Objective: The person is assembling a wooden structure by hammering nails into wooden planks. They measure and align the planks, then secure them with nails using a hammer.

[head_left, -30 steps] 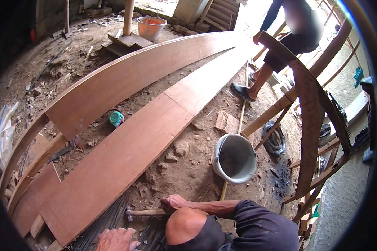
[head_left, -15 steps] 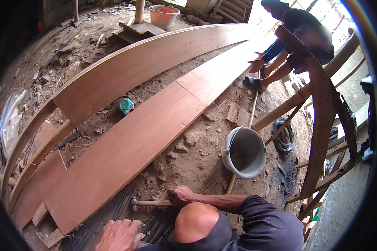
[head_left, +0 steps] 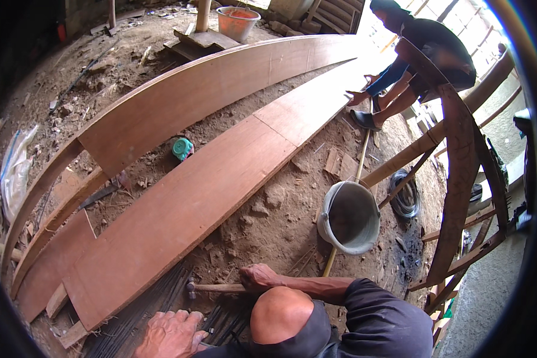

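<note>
Head view: the right hand (head_left: 261, 278) grips the hammer (head_left: 221, 287), which points left; the left hand (head_left: 170, 334), fingers open or closed I cannot tell, is nearer the long board (head_left: 182, 218) slanting away right

There are two long plywood panels (head_left: 179, 215), two buckets (head_left: 363, 231), one hammer (head_left: 221, 288), one teal tape measure (head_left: 182, 148), one coil of wire (head_left: 404, 201), one plastic bag (head_left: 14, 173), one co-worker (head_left: 438, 48), and, nearest, one left hand (head_left: 168, 334) and one right hand (head_left: 258, 277).
</note>
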A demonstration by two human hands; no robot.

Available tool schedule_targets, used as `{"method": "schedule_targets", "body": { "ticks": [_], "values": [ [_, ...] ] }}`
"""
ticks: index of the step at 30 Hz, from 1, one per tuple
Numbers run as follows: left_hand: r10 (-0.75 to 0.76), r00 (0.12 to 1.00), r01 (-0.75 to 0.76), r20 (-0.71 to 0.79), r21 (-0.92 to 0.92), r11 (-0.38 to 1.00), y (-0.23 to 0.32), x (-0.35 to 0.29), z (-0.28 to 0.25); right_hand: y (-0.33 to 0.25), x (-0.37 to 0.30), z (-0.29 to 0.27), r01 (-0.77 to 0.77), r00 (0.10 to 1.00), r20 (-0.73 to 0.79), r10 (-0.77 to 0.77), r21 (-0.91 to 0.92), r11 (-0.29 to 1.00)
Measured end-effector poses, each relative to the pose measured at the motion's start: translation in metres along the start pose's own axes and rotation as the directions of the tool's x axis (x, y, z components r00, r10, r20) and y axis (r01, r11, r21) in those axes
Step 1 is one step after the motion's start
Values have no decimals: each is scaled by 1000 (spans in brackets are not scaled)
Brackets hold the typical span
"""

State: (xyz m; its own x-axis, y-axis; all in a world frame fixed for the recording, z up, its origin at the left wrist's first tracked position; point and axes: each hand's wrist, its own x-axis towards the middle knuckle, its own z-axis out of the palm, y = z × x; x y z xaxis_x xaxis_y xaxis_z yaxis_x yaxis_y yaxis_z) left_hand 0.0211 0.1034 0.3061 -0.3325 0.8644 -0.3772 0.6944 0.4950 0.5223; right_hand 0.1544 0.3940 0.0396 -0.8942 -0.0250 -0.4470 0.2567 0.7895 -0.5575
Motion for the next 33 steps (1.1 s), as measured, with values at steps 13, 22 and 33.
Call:
{"method": "schedule_targets", "body": {
  "ticks": [13,22,33],
  "values": [
    [-33,993,25,-116,-65,998,-11,2,-3,0,0,-2,-4,1000,21,4,0,1000],
    [-42,988,32,-149,-69,997,-13,2,-5,11,4,8,51,999,-10,-50,18,999],
    [-228,966,200,-126,-199,959,-7,8,-32,10,4,12,162,987,0,-162,-63,985]
  ]
}}
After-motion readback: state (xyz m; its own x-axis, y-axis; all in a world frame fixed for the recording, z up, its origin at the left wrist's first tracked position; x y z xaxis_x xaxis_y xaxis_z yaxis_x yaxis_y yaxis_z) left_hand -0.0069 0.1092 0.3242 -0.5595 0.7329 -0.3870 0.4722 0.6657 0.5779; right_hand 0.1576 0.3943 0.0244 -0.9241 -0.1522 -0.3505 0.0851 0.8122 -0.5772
